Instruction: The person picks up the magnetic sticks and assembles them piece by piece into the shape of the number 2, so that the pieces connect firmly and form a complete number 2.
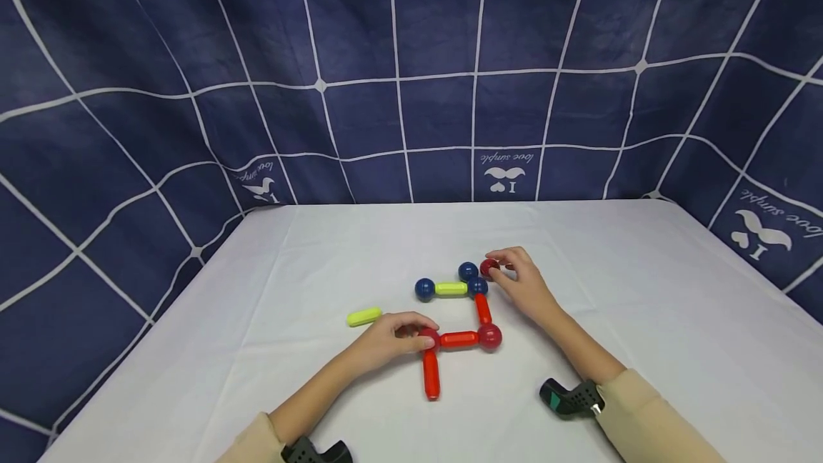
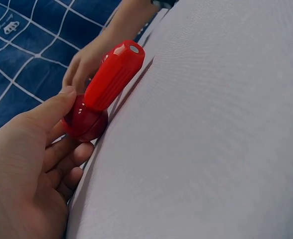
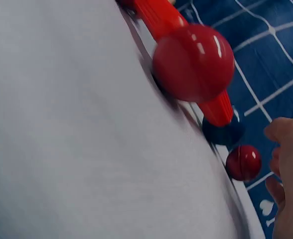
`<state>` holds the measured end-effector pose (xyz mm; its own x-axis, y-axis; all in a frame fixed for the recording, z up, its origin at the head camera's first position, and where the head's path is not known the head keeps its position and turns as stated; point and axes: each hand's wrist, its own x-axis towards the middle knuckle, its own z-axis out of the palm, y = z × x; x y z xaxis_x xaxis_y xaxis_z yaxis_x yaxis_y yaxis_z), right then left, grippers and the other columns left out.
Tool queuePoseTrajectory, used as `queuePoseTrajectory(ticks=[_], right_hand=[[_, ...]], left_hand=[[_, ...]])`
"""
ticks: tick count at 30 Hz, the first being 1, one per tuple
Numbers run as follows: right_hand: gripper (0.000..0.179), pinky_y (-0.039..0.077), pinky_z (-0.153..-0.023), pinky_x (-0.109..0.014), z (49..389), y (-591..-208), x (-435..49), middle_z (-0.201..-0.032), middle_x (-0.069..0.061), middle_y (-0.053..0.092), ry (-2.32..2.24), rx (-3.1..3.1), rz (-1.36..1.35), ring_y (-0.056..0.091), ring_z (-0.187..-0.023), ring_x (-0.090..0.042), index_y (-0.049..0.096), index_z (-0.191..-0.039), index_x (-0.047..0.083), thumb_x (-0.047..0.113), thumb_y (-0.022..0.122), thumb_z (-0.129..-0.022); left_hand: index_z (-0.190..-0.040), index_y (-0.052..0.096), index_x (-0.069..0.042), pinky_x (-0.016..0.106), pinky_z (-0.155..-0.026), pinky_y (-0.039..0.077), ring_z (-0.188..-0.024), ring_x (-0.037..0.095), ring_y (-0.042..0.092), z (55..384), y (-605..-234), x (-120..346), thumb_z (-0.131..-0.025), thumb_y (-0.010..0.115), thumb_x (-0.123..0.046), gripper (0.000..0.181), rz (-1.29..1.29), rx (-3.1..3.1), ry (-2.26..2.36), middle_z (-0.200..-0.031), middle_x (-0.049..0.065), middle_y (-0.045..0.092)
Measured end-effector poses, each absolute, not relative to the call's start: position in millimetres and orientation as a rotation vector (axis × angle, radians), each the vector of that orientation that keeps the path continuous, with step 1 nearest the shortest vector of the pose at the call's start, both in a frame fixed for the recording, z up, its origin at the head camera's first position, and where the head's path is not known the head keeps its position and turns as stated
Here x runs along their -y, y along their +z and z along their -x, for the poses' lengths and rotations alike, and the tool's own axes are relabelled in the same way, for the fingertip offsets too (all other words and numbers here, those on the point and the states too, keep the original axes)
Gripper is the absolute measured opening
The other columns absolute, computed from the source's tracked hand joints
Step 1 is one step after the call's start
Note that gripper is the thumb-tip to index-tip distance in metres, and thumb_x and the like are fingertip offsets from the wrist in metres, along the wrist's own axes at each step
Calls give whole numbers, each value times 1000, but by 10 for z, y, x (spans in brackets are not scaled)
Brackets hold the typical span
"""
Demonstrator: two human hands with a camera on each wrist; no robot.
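My left hand (image 1: pixel 393 336) pinches a red ball (image 2: pixel 86 119) between thumb and fingers. From that ball a red rod (image 1: pixel 431 375) points toward me. Another red rod (image 1: pixel 459 339) links it to a second red ball (image 1: pixel 490 336). A third red rod (image 1: pixel 483 310) runs from there to a blue ball (image 1: pixel 478 286). A yellow-green rod (image 1: pixel 451 289) joins that to another blue ball (image 1: pixel 425 289). My right hand (image 1: pixel 524 284) is at a loose red ball (image 3: pixel 243 163), thumb and fingers parted; a gap shows between them in the right wrist view.
A further blue ball (image 1: pixel 468 271) sits just behind the joined pieces, beside the loose red ball. Left of them, a single yellow-green rod (image 1: pixel 364 316) lies on the white tabletop (image 1: pixel 308 256). A dark blue checked curtain (image 1: pixel 437 113) hangs behind and at both sides.
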<state>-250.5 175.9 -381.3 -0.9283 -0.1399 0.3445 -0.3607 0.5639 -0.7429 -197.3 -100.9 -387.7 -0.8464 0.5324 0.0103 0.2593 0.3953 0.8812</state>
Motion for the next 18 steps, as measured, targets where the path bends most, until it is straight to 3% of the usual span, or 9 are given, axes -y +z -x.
queuePoseTrajectory(ticks=[4,6,11,18], right_hand=[[48,36,-111,-63,2576,-3896,-1827,-148,-28,39,1244,2655,-446,41,-136,-49,50,-142,0,4,55,-94],[52,33,-112,-65,2587,-3928,-1832,-151,-28,39,1215,2687,-529,38,-140,-50,48,-144,1,2,55,-93],[44,41,-107,-61,2576,-3957,-1826,-135,-28,54,1153,2684,-563,53,-124,-45,54,-137,0,1,59,-93],[41,51,-98,-52,2476,-3899,-1837,-134,-28,47,1177,2642,-383,56,-111,-38,53,-135,-2,5,61,-96]], left_hand=[[-118,71,-7,20,-77,43,-90,14,53,1972,-3884,1012,-93,68,-25,31,-700,-2383,1427,-99,6,66],[-119,70,-7,20,-78,44,-91,14,53,1965,-3877,1027,-93,68,-25,31,-701,-2386,1427,-102,7,67],[-121,69,-7,21,-81,45,-95,15,54,1953,-3864,1043,-93,69,-24,33,-700,-2372,1428,-106,9,67],[-121,68,-7,22,-81,43,-94,14,52,1951,-3873,1004,-91,71,-22,34,-744,-2350,1417,-106,9,66]])
